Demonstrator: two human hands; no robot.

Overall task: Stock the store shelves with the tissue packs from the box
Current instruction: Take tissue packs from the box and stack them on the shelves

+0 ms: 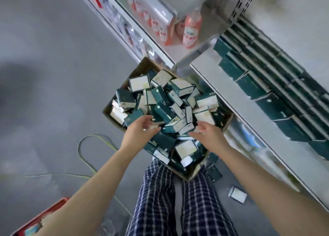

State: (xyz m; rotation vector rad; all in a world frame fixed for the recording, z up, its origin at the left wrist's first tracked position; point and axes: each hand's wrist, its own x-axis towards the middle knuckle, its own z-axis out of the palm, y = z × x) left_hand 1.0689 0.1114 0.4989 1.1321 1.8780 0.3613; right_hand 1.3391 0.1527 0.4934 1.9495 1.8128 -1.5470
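Open brown cardboard box (140, 67) on grey floor, centre, just beside the low grey metal shelf (222, 93) at right. Box heaped with dark green and white tissue packs (167, 109), jumbled at all angles. Left hand (140, 129) and right hand (208, 134) both over the near part of the heap, fingers loosely bent, nothing gripped; contact with packs unclear. More green packs stacked in rows (267, 91) on the shelf. One loose white-faced pack (237, 194) on the floor, near right. Orange bottles (191, 31) on far shelf.
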